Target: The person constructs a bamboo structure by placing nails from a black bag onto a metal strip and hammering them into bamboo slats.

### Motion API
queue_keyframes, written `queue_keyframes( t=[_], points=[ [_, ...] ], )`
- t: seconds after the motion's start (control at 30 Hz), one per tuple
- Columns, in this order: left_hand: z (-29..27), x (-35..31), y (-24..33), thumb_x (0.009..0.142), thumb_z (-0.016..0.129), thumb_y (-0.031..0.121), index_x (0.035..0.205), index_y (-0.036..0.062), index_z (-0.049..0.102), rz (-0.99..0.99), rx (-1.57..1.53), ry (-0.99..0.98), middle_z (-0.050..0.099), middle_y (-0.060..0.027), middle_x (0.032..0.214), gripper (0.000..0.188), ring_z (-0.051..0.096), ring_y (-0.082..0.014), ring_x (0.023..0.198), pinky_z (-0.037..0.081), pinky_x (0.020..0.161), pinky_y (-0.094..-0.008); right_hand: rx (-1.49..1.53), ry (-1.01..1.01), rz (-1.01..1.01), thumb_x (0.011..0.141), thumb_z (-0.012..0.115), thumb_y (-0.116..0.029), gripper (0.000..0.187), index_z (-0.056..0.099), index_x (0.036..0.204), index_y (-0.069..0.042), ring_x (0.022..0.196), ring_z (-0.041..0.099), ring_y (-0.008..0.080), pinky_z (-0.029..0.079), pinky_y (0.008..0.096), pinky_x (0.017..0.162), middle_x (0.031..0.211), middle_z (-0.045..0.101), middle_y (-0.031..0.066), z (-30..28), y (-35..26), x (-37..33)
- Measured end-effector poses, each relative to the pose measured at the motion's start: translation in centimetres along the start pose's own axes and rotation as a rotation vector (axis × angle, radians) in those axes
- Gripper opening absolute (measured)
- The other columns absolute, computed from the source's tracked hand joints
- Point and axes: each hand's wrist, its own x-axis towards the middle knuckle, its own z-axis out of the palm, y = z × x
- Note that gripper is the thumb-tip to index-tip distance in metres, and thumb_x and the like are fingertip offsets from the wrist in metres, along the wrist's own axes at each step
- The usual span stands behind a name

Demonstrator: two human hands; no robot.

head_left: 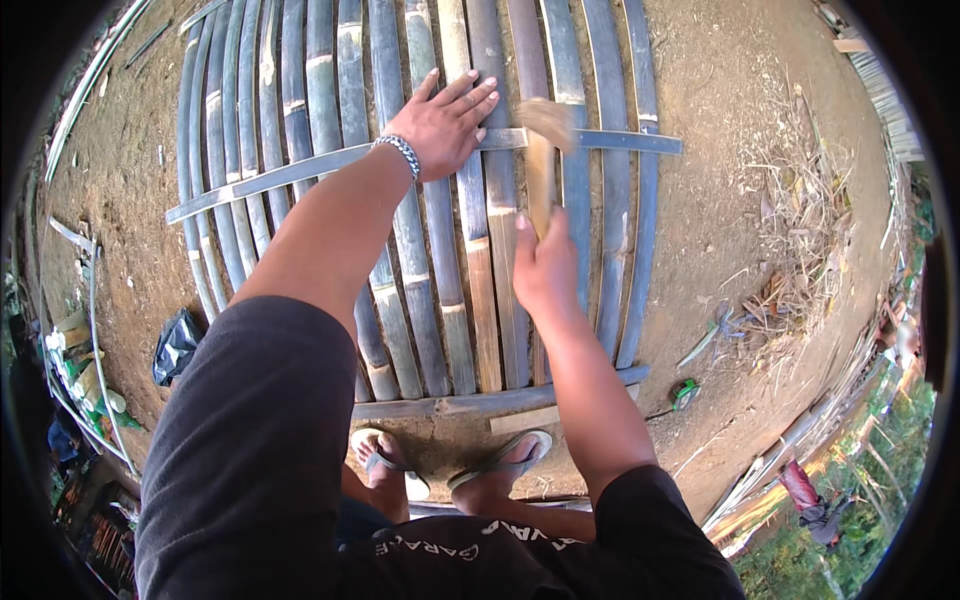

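Note:
A row of split bamboo slats [321, 85] lies side by side on the ground. Across them runs a long bamboo crosspiece [270, 182], slightly slanted. My left hand [440, 128] presses flat over this crosspiece and the slats, fingers stretched out, holding nothing. To its right, my right hand [546, 265] is closed round the pale wooden handle of a hammer [541, 180]. The hammer's brown head is smeared by motion above the crosspiece; whether it touches cannot be told. Another bamboo crosspiece [450, 405] lies along the slats' near ends.
A green tape measure [685, 394] lies right of the slats' near end. Dry straw and scraps [790, 250] litter the right side. A black plastic bag [176, 347] sits at the left. My sandalled feet [500, 458] stand just behind the near crosspiece.

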Motion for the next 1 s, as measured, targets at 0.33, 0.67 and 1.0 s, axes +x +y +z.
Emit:
queue_keyframes(
  t=[0.33, 0.67, 1.0],
  points=[
    [0.1, 0.0, -0.2, 0.107, 0.037, 0.033, 0.161, 0.0121, 0.028, -0.019, 0.007, -0.001, 0.022, -0.0005, 0.17, 0.058, 0.015, -0.0191, 0.157, 0.012, 0.129, -0.0496, -0.076, -0.087, 0.078, 0.1, 0.057, -0.023, 0.038, 0.049, 0.123, 0.007, 0.097, 0.065, 0.0522, 0.052, 0.0581, 0.084, 0.101, 0.068, 0.0344, -1.2, -0.3, 0.0],
    [0.3, -0.7, 0.3, 0.108, 0.035, 0.034, 0.162, 0.0118, 0.023, -0.076, 0.033, 0.058, 0.021, -0.0016, 0.17, 0.06, 0.016, -0.0185, 0.157, 0.013, 0.129, -0.0485, 0.008, -0.041, 0.21, 0.102, 0.059, -0.03, 0.037, 0.053, 0.116, 0.004, 0.097, 0.064, 0.0527, 0.05, 0.0562, 0.081, 0.099, 0.068, 0.032, -1.1, 2.2, -4.9],
    [-2.4, -6.7, 1.3, 0.107, 0.035, 0.043, 0.163, 0.0068, 0.012, -0.453, -0.122, 0.076, 0.014, -0.0099, 0.171, 0.07, 0.01, -0.0247, 0.159, 0.008, 0.128, -0.0542, -0.027, -0.176, 0.233, 0.1, 0.061, -0.034, 0.042, 0.053, 0.118, 0.004, 0.097, 0.063, 0.0547, 0.049, 0.058, 0.083, 0.099, 0.066, 0.0359, 2.0, 3.8, -17.9]
  ],
)
